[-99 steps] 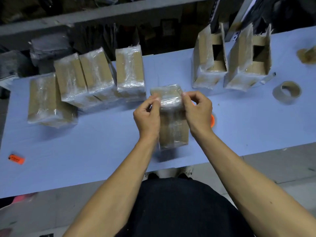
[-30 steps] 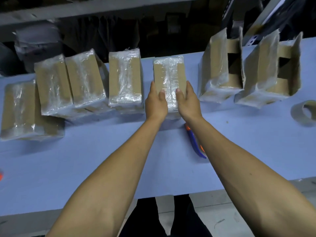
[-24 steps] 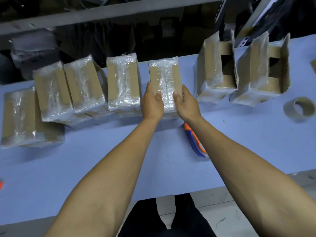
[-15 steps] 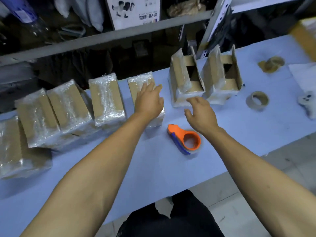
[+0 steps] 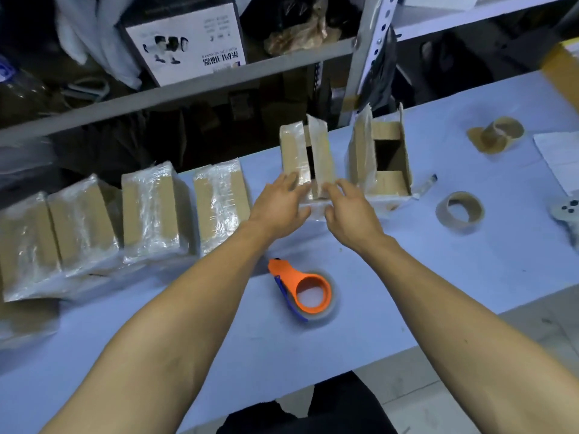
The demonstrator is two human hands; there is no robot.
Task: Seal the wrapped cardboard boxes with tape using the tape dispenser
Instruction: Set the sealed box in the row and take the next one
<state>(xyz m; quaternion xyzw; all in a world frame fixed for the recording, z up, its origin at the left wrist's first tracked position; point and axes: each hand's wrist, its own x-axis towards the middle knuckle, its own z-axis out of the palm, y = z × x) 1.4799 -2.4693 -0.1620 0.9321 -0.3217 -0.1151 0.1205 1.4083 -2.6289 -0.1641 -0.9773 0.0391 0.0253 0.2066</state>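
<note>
An unsealed wrapped box stands at the back of the blue table, its two top flaps upright and close together. My left hand touches its near left side with fingers stretched out. My right hand touches its near right side, fingers loosely extended. The orange tape dispenser lies untouched on the table between my forearms. Several sealed wrapped boxes sit in a row to the left. A second box with its flaps wide apart stands right of the first.
A brown tape roll lies right of the unsealed boxes, another roll farther back. White paper and a white object lie at the right edge. A metal shelf rack rises behind the table.
My left hand left the fourth sealed box and both hands moved right to the first unsealed box. The view swung right and up.
</note>
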